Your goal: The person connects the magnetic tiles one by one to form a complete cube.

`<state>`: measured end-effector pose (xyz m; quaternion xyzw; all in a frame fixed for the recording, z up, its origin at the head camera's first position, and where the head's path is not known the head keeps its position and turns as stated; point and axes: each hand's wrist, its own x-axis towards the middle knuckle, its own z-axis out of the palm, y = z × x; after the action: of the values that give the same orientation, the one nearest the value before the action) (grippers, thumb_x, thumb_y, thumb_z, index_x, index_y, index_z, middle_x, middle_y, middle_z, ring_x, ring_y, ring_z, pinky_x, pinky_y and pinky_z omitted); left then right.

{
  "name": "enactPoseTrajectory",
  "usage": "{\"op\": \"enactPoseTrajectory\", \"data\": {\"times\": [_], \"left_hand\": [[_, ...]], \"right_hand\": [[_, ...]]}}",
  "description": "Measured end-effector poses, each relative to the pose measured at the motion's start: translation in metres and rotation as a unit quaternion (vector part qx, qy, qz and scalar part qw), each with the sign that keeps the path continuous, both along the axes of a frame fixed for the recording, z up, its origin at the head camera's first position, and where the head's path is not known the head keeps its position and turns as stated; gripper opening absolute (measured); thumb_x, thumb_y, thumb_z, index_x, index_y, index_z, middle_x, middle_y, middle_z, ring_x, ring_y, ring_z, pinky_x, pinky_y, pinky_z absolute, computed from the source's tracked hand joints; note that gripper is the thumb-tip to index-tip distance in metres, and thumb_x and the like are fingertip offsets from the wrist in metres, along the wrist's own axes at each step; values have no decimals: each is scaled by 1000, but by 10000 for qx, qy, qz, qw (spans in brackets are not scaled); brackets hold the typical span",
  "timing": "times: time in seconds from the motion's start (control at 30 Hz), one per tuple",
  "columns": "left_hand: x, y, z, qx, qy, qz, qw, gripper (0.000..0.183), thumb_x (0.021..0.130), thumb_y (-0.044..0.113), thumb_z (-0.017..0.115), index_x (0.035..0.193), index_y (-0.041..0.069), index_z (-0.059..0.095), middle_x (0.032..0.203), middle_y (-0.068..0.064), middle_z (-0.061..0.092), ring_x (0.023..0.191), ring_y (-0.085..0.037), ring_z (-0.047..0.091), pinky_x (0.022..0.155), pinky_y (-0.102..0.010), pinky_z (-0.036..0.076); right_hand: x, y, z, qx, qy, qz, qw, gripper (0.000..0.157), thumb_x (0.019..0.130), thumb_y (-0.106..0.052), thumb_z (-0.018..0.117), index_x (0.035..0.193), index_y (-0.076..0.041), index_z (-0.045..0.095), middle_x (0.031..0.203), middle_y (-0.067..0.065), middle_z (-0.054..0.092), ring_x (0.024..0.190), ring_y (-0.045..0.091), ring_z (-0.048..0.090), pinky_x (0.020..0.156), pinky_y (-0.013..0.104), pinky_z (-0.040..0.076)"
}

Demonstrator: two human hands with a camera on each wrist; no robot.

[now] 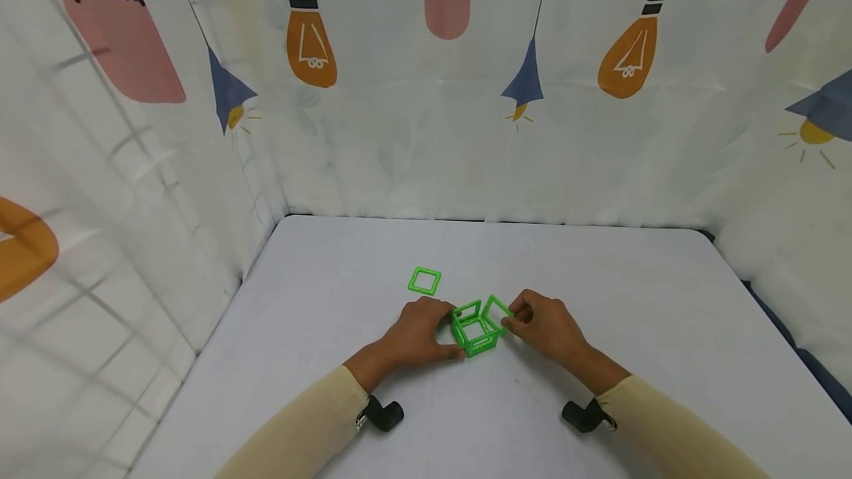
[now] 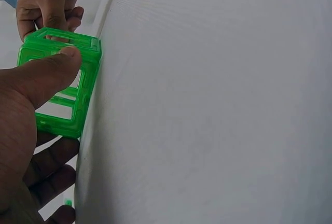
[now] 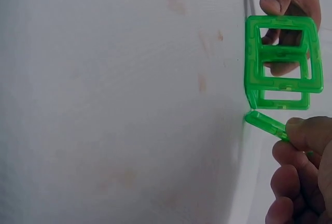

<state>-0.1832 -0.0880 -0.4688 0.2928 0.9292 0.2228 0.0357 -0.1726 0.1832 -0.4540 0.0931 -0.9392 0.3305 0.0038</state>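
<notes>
A partly built box of green see-through square magnetic tiles [image 3: 284,85] stands on the white table, its top uncovered. My left hand [image 1: 418,331] grips it from the left, thumb [image 2: 59,71] laid over the near side and the other fingers behind. On the box's right, my right hand [image 1: 546,324] pinches a single green tile [image 3: 267,124] between thumb and forefinger. This tile leans outward at a slant, its lower edge right at the box's base. Part of the tile is covered by the right fingertips.
Another green square tile [image 1: 429,270] lies flat on the table [image 1: 599,272], beyond the left hand. A white curtain [image 1: 399,146] printed with bulbs, lamps and pencils hangs behind the table and along its sides. Dark wrist camera mounts [image 1: 386,416] sit on both wrists.
</notes>
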Motion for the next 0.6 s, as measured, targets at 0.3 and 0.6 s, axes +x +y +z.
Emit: {"op": "enactPoseTrajectory", "data": {"times": [0.3, 0.6], "left_hand": [[0, 1, -2, -14, 18, 6, 10000, 68, 82, 53, 83, 132, 11, 64, 121, 4, 65, 118, -18, 56, 103, -45, 42], [-1, 0, -3, -22, 19, 10, 10000, 69, 82, 54, 83, 133, 12, 64, 123, 4, 65, 120, -18, 55, 104, -45, 41]], "right_hand": [[6, -4, 3, -219, -144, 1, 9997, 20, 88, -20, 84, 98, -12, 68, 81, -7, 69, 73, 7, 62, 60, 29, 52], [9, -5, 8, -233, -321, 27, 9992, 20, 87, -19, 84, 99, -13, 69, 83, -6, 71, 76, 7, 65, 61, 28, 53]]}}
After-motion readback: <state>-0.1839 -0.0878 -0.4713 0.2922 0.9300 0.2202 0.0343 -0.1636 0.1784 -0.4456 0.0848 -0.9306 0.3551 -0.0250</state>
